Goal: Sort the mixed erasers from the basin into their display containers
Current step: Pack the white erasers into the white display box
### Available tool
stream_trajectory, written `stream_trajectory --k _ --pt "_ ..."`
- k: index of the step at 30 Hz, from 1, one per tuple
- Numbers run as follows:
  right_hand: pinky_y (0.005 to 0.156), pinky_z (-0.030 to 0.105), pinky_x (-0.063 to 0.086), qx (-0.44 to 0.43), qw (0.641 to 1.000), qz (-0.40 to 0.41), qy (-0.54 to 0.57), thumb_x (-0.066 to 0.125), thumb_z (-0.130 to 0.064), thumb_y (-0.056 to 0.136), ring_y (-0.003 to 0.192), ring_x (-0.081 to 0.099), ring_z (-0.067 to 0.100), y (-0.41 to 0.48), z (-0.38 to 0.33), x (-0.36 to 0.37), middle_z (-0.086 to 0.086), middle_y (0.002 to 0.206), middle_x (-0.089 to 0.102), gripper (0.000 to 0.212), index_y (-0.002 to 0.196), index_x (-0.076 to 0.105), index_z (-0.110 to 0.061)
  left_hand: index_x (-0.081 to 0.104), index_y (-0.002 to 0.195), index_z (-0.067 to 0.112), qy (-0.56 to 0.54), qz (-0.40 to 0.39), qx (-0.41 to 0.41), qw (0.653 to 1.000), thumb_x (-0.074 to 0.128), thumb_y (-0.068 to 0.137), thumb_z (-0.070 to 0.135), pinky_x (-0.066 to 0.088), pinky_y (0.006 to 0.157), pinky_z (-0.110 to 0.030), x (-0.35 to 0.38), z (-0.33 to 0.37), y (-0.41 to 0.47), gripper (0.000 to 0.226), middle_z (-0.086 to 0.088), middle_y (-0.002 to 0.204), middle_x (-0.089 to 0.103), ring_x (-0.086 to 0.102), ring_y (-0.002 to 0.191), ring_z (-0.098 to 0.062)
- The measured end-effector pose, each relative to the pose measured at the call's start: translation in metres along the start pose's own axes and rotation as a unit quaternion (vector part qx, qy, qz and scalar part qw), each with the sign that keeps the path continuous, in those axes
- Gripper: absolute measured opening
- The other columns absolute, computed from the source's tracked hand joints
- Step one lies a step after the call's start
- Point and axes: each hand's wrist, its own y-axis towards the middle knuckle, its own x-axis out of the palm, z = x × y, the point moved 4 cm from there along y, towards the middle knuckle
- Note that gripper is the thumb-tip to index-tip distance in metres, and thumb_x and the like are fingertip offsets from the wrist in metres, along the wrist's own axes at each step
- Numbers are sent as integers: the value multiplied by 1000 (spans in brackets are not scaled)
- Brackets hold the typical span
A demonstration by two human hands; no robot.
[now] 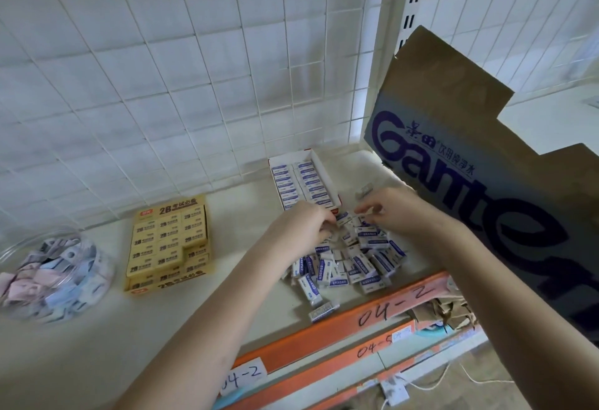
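Ideally, blue-white erasers (356, 260) pinched in the curled left hand (304, 221) should be squared label-up before being slotted into the white box (290, 160) just beyond it; what the right hand (392, 212) holds cannot be told.

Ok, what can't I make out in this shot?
Head view:
- Left hand and right hand: fingertips curl into the eraser pile, grip unclear.
- White box: near end hidden by the left hand.
- Clear tub: cut by the left edge, contents blurred.
- Carton: cut by the right edge, hides the shelf behind it.
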Motion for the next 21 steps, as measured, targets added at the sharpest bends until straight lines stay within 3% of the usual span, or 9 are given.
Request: stream_trajectory --k 3,6,9,13,16,19,21 --pt "94 24 45 12 1000 -9 9 61 -17 89 105 59 8 -7 5 4 -7 118 65 30 117 65 -28 67 116 21 6 -30 -22 999 64 89 31 50 88 -33 9 1 6 29 -4 115 67 64 97 -20" --pt "92 17 41 16 999 5 42 59 -11 90 108 58 7 -17 7 3 -6 118 65 31 117 65 -24 67 117 21 5 -23 -34 999 65 89 29 50 88 -32 12 1 9 29 -5 119 65 63 99 -22" --pt "88 12 35 13 999 10 36 58 -8 90 111 56 8 -21 6 3 -5 121 64 33 120 64 -21 68 115 21 6 -18 -39 999 66 87 25 52 85 -35 15 -1 11 28 -5 114 66 65 93 -22" --pt "90 15 37 17 999 13 30 59 -11 90 109 57 10 -20 4 6 -4 121 64 33 121 63 -20 69 112 18 22 -2 -32 999 66 87 23 54 81 -38 21 2 10 26 -8 106 67 65 86 -22" --pt "94 18 38 20 999 20 27 59 -11 90 111 56 10 -20 4 7 -4 122 63 33 122 63 -20 69 112 15 6 20 -7 1000 64 89 22 51 87 -37 22 5 6 25 -6 107 68 64 93 -20" --pt "94 17 37 14 999 21 29 59 -11 90 112 56 11 -21 5 7 -3 123 64 33 122 63 -19 68 112 15 -27 65 26 997 64 88 25 45 96 -27 18 5 -4 26 0 112 66 60 102 -13" --pt "93 16 36 10 999 24 28 60 -11 90 113 56 11 -22 5 7 -3 123 64 33 122 63 -18 68 112 17 -44 110 56 991 62 87 29 48 95 -29 16 5 -11 28 3 111 67 61 101 -10"
